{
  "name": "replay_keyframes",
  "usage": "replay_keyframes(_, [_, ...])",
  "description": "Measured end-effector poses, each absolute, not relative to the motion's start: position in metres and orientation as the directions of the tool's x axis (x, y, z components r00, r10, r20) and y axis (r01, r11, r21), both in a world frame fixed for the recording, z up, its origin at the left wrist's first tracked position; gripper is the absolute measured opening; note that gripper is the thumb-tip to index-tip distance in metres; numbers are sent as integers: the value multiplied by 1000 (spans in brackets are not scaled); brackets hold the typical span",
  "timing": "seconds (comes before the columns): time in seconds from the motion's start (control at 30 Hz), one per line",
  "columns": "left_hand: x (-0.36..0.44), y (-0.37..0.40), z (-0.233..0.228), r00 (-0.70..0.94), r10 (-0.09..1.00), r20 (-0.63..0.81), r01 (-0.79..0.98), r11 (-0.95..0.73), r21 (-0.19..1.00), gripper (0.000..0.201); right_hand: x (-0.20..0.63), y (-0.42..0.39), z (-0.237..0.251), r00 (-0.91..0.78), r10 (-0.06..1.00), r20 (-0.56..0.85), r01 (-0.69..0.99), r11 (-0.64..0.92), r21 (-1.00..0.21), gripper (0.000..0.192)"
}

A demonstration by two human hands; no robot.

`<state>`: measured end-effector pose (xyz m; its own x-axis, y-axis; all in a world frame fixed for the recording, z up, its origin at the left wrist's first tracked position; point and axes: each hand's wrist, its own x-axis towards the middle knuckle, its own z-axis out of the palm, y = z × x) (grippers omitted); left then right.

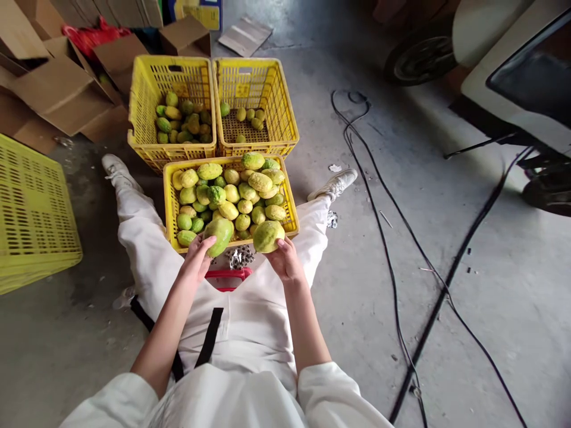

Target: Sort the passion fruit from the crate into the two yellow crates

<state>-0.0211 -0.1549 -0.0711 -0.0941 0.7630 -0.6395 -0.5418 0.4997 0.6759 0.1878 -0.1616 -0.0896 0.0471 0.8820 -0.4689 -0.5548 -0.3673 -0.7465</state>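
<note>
Green fruit (219, 236) sat in the left hand (196, 260), gripped from its near left side, while a yellow-green fruit (268, 236) was clasped in the right hand (285, 260), fingers round its near right end! Both were up over the near edge of a low yellow crate (292, 208), just apart from each other, and that crate was heaped with more fruit (228, 210). Behind it, side by side, stood two taller crates, the left one (149, 89) holding a good pile, the right one (285, 101) only a few. All this on a grey concrete floor (339, 356)! Out wide, cardboard boxes (66, 95) crowded the far left, black cables (445, 291) crossed on the right, and a white vehicle (486, 83) stood beyond.
</note>
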Motion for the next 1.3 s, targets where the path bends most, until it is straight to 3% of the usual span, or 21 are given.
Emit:
replay_keyframes(0.3, [-28, -153, -77, -239, 634, -736, -427, 612, 666, 51, 209, -165, -97, 155, 853, -498, -508, -363, -781, 47])
replay_keyframes(0.53, [-30, -153, -92, -427, 718, -550, -371, 416, 830, 59, 208, -164, -99, 176, 841, -512, -553, -346, -758, 49])
replay_keyframes(0.83, [-26, -154, -83, -345, 820, -457, -379, 324, 867, 54, 196, -169, -109, 147, 827, -543, -578, -374, -726, 42])
replay_keyframes(1.07, [-25, -153, -94, -431, 759, -488, -412, 316, 855, 75, 192, -164, -102, 189, 850, -492, -484, -355, -800, 61])
replay_keyframes(1.3, [-25, -155, -97, -451, 752, -482, -376, 330, 866, 65, 199, -167, -110, 206, 876, -435, -337, -354, -872, 60])
